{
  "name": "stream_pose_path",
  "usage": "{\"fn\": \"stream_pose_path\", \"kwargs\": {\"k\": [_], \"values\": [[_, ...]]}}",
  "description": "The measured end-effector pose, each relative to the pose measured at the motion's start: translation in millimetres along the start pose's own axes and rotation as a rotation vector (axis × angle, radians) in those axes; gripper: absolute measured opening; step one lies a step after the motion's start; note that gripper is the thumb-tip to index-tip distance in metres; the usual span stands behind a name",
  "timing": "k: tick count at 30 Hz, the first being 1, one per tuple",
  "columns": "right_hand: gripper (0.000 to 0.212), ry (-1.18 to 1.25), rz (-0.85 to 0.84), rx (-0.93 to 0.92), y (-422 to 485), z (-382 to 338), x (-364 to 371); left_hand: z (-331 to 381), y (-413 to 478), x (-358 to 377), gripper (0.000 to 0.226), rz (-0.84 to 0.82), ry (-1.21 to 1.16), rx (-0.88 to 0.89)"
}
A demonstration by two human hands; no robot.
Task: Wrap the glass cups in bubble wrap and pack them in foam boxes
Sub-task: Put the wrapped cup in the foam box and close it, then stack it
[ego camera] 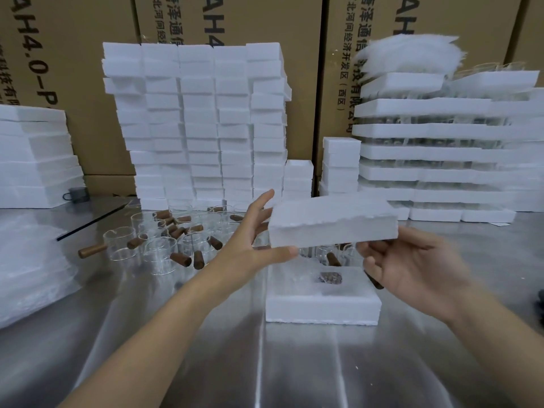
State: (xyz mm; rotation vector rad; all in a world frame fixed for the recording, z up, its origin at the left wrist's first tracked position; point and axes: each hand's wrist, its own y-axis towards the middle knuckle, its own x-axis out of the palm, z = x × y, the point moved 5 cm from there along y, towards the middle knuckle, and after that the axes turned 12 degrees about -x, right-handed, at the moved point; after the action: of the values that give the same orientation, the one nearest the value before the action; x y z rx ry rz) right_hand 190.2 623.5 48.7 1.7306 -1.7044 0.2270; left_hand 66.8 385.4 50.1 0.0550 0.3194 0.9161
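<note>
Foam lid (332,223) above box (321,307), cups (159,245) behind

White foam box (332,223), clear glass cups (160,245) with brown handles (181,259), silvery table (323,363).

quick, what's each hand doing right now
Left hand: holds the foam lid by its left end.
Right hand: holds its right end from below.

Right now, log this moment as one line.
left grip: pinches foam lid | right grip: under lid, blurred | foam box: below lid, on table, wrapped cup inside
</note>
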Motion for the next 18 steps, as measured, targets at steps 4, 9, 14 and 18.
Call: {"fn": "stream_pose_path", "kwargs": {"k": [4, 9, 14, 18], "values": [[0.038, 0.047, -0.048, 0.093, -2.4, 12.2, 9.5, 1.3, -3.8, -3.5, 0.106, -0.061, 0.043, 0.010], [0.055, -0.094, -0.015, 0.118, -2.7, 13.4, 8.4, 0.8, -4.8, -18.1, 0.108, -0.072, 0.176, -0.069], [0.045, -0.241, -0.052, 0.136, -3.5, 8.0, 6.5, -11.3, -3.5, -13.3, 0.100, -0.123, 0.283, -0.136], [0.032, -0.264, 0.039, 0.164, -2.2, 3.9, -2.4, -17.1, 0.3, -8.2, 0.105, -0.081, 0.322, -0.148]]}}
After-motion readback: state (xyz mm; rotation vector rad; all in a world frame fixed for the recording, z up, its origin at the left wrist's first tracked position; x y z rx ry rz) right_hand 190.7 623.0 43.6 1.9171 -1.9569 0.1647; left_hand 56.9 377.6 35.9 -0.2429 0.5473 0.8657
